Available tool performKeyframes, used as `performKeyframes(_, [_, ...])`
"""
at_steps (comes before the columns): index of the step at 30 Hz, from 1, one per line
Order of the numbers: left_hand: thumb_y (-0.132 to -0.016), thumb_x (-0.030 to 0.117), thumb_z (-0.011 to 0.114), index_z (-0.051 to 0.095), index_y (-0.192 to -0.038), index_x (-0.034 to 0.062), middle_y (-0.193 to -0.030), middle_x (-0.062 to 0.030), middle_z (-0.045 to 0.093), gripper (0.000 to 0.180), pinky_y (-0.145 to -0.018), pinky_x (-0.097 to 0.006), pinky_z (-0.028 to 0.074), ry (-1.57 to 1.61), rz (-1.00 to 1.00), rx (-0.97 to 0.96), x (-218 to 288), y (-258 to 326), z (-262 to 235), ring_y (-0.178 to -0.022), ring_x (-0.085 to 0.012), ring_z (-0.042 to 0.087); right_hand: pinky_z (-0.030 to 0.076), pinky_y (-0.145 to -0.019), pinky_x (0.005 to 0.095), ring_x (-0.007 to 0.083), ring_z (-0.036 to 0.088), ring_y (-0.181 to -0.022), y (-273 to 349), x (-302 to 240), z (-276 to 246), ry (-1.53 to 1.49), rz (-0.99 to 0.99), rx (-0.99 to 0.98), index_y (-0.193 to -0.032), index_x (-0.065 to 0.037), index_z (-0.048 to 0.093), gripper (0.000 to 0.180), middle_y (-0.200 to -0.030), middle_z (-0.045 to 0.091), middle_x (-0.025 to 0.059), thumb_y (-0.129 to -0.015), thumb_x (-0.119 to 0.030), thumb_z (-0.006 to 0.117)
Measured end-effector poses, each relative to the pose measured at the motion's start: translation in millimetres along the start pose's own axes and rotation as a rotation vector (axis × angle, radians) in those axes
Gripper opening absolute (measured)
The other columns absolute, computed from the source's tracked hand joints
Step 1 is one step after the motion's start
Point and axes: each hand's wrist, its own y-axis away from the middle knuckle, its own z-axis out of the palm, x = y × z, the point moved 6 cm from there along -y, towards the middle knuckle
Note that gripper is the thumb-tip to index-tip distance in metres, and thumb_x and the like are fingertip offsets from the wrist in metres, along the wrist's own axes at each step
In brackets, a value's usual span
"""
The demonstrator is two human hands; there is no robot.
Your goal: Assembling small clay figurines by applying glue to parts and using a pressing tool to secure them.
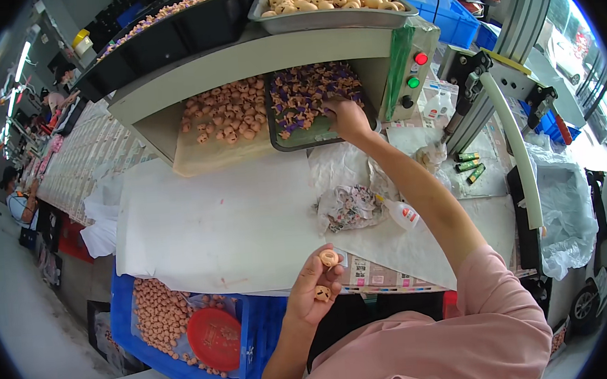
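Near the table's front edge my left hand [310, 287] is closed round small peach-coloured doll-head parts. One hollow doll head [329, 258] sits at the fingertips, its round opening showing. A second doll head [322, 293] with dark marks lies against the palm and lower fingers. My right arm stretches far forward, and my right hand [349, 119] is over the right side of a black tray [300, 146]. Many small purple and peach pieces [304, 94] fill that tray. The right fingers are curled down among them; what they pinch is hidden.
Loose doll heads [224, 110] lie left of the tray under the shelf [259, 52]. On top stands a metal tray [334, 22] of peach parts. A glue bottle [402, 214] and crumpled cloth [350, 207] are under my right arm. A blue crate [125, 307] holds heads and a red bowl [215, 338]. A lever press [518, 139] stands right.
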Motion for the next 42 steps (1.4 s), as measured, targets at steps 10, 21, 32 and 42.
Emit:
performKeyframes(10, [-0.093, 0.018, 0.06, 0.053, -0.128, 0.0125, -0.113, -0.0017, 0.061, 0.036, -0.07, -0.023, 0.057, -0.213, 0.0, -0.034, -6, -80, 3, -0.096, -0.0111, 0.063, 0.051, -0.073, 0.0254, 0.0129, 0.063, -0.083, 130, -2, -80, -0.786, 0.018, 0.0, -0.099, 0.0, 0.067, 0.016, -0.104, 0.061, 0.0074, -0.084, -0.004, 0.068])
performKeyframes(21, [-0.087, 0.016, 0.068, 0.059, -0.118, 0.0044, -0.104, -0.005, 0.065, 0.034, -0.066, -0.023, 0.058, -0.507, 0.002, -0.058, -62, -123, 15, -0.084, -0.0111, 0.064, 0.052, -0.076, 0.0287, 0.0182, 0.065, -0.086, 233, 17, -119, -0.741, -0.051, -0.125, -0.097, -0.004, 0.07, 0.024, -0.095, 0.07, 0.0075, -0.074, -0.002, 0.076])
performKeyframes(32, [-0.081, 0.01, 0.074, 0.064, -0.103, 0.0004, -0.092, -0.0089, 0.068, 0.026, -0.064, -0.025, 0.057, -0.68, -0.002, -0.11, -74, -131, 21, -0.071, -0.0128, 0.066, 0.053, -0.074, 0.031, 0.0198, 0.067, -0.085, 246, 36, -125, -0.836, -0.102, -0.15, -0.09, -0.005, 0.072, 0.024, -0.093, 0.071, 0.0076, -0.068, 0.004, 0.077])
performKeyframes(42, [-0.085, 0.012, 0.07, 0.062, -0.106, 0.0016, -0.093, -0.0071, 0.067, 0.025, -0.06, -0.023, 0.056, -0.583, -0.115, -0.061, -93, -132, 19, -0.074, -0.0134, 0.066, 0.054, -0.071, 0.0318, 0.0198, 0.067, -0.081, 256, 47, -133, -0.786, -0.123, -0.099, -0.098, -0.006, 0.071, 0.029, -0.093, 0.07, 0.0085, -0.071, 0.003, 0.075])
